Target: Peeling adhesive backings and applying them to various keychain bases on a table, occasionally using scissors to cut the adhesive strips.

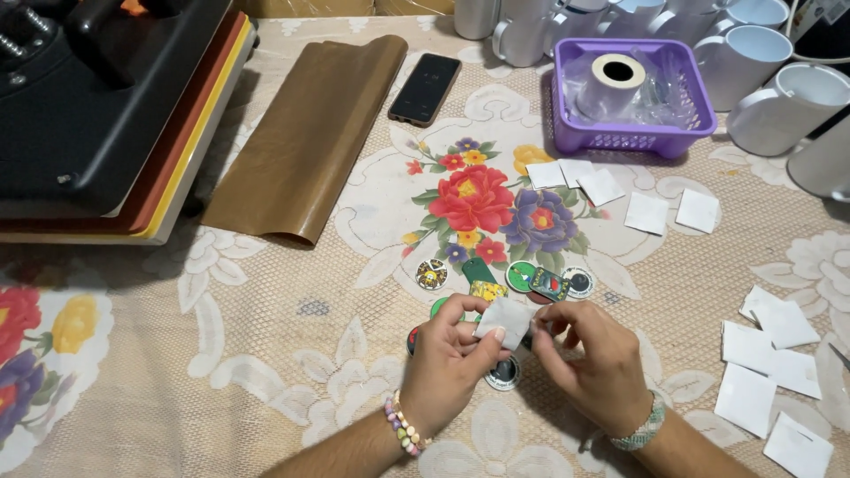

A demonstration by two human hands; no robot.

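Note:
My left hand (447, 358) and my right hand (591, 358) meet near the table's front edge, both pinching a small white square of paper (503, 317) that seems wrapped over something small and dark. Round printed discs (432, 274) in several colours lie just beyond and under the hands, on a floral lace-patterned tablecloth (292, 354). A beaded bracelet sits on each wrist.
White paper squares lie at mid right (646, 212) and by the right edge (761, 372). A purple basket (633, 133) holds a tape roll (615, 80). White mugs (779, 106) stand at the back right. A phone (425, 88), a brown sheet (310, 133) and a heat press (97, 106) are at the back left.

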